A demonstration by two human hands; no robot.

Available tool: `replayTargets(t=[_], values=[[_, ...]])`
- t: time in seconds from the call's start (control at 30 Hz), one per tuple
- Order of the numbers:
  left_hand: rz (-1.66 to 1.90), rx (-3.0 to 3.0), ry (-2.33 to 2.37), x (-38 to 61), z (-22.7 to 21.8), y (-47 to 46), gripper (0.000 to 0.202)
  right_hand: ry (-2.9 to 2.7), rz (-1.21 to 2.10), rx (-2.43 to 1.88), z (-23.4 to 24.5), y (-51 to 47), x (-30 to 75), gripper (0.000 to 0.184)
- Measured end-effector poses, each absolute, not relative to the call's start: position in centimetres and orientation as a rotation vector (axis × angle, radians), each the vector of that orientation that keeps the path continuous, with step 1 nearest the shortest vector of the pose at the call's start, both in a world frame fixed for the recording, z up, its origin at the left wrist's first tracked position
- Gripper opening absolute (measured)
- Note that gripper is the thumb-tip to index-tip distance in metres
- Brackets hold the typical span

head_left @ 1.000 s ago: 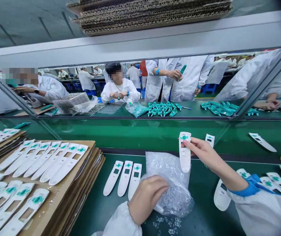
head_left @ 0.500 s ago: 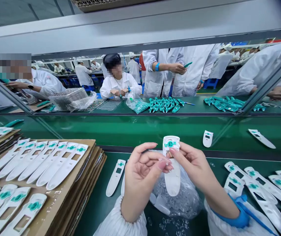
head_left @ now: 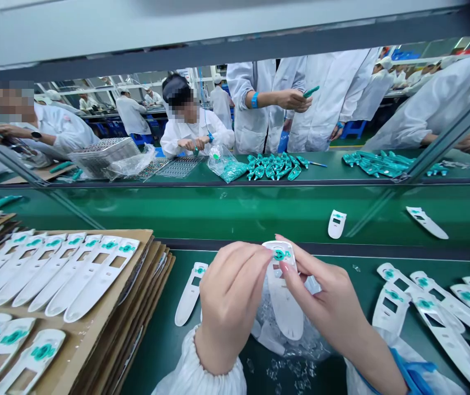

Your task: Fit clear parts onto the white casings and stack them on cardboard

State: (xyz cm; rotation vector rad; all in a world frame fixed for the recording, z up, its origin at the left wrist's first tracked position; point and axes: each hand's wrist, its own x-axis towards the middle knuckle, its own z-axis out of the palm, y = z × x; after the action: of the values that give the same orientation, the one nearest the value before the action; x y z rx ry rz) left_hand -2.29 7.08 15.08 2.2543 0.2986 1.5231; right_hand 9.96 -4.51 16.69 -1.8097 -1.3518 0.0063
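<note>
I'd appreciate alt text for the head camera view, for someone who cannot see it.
The left hand and right hand hold a green-marked white casing over a clear bag on a green bench; cardboard trays of casings lie left.

White plastic casing (head_left: 282,307): moulded, smooth, faintly glossy. Polythene bag (head_left: 315,348): clear, glossy, crinkled. Corrugated cardboard trays (head_left: 152,269): brown, matt, rough-edged. Bench mat (head_left: 148,362): dark green, smooth, sheened. Cloth sleeve (head_left: 214,378): white, matt, gathered.
</note>
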Motion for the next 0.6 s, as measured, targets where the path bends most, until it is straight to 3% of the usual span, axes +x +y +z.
replayTargets(t=[0.33, 0.47, 0.6], values=[[1.487, 2.304, 0.317, -1.9, 14.3, 6.8, 0.016, -1.504, -0.098, -1.841, 16.0, -4.6, 10.2, 0.038], [1.252, 1.917, 0.377, -1.8, 14.6, 7.5, 0.010, -1.567, -0.121, -1.840, 16.1, -4.8, 10.0, 0.040], [0.872, 1.466, 0.380, -1.7, 14.9, 8.0, 0.006, -1.598, -0.126, -1.803, 16.4, -5.3, 9.3, 0.057]])
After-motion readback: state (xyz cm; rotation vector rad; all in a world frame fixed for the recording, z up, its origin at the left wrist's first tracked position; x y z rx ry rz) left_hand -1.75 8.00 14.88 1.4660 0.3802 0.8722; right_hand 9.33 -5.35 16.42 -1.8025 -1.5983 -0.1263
